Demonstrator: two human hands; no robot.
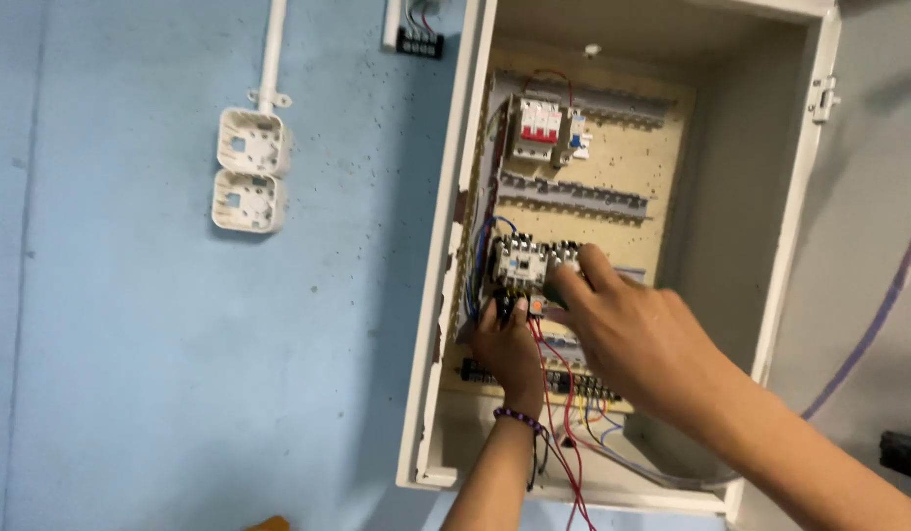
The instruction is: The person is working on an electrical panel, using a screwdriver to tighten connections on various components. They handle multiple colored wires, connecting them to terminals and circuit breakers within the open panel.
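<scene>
One open metal cabinet on the blue wall — biggest thing here, door not in shot, bottom right corner cut off by the forearm. Inside: beige backplate w/ two grey slotted rails, one up top and one mid. One breaker block w/ red toggles sits between them, small blue-white unit beside it. Lower down, one white contactor — approx centre-left of the plate, blue wires looping off its left side. Below that a black terminal strip, mostly hidden behind the hands. Red wires, at least three, hang out past the cabinet's bottom edge; can't count them exactly.

Two hands. Right hand reaches in from the lower right, fingers curled onto the contactor's right end, gripping it. Left hand comes from below, beaded band at the wrist, fingers pinched at the contactor's underside on sth. small & orange-ish — too blurred to name.

Outside, left: two white junction boxes stacked under one conduit pipe.
</scene>
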